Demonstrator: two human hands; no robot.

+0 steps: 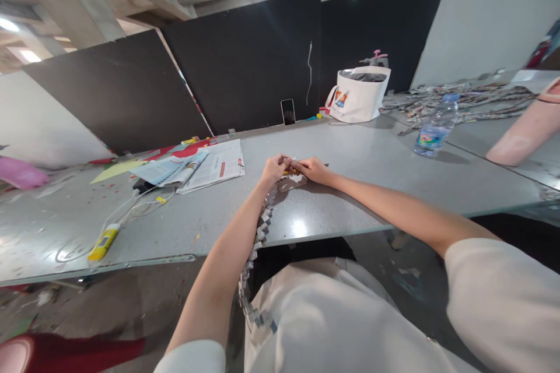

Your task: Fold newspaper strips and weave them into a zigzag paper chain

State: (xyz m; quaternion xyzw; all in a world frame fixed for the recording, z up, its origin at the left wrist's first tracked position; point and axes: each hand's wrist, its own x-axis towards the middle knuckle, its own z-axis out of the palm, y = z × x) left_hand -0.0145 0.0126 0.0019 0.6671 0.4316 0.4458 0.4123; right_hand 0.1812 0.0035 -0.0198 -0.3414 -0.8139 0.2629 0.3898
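Note:
Both my hands meet over the grey table, close to its front edge. My left hand [275,169] has its fingers closed on the end of a zigzag folded-paper chain [263,226]. From there the chain runs down over the table edge and along my left forearm to my lap. Fingers of my right hand [317,171] are pinched at the same spot, against the chain's end, where a small bit of yellow shows. Just under the hands lies a torn piece of greyish paper [292,182]. Fine detail between the fingertips is too small to make out.
Left on the table [350,154] are folded newspapers [214,166], a yellow glue stick [104,242] and a white cable. A phone [287,112] leans on the black partition. To the right stand a white bag [361,96], a water bottle [435,128], a pink tumbler [520,128] and rolled paper strips [476,99].

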